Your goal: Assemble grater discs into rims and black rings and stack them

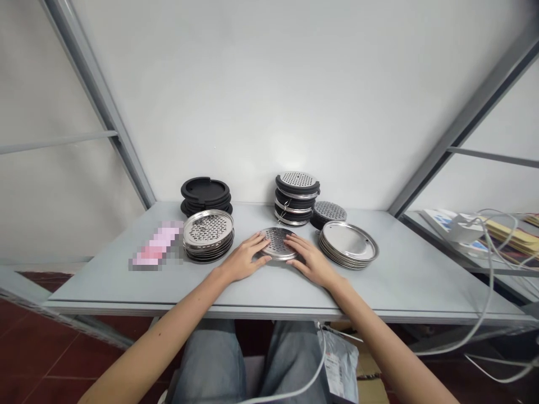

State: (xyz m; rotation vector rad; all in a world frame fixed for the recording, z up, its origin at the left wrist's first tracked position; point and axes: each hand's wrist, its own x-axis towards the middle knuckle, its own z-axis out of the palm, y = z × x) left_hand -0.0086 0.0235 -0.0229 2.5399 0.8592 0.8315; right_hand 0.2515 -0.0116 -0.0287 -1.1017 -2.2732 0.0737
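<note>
A round metal grater disc (277, 244) with rows of small holes lies on the grey table in front of me. My left hand (247, 257) rests at its left side, fingers stretched out over the rim and thumb at the near edge. From the right, my right hand (312, 261) touches the same disc with its fingers spread. Left of my hands is a stack of metal grater discs (208, 230), the top one with coarse raised teeth. To the right stands a stack of smooth metal plates (350, 242) with raised rims.
Black rings (205, 192) are piled at the back left. Assembled grater units (297, 196) with black rims and wire clasps stand at the back, beside another black-rimmed grater (329, 212). A white cable (490, 280) hangs over the table's right side. Metal posts (105, 106) flank the table.
</note>
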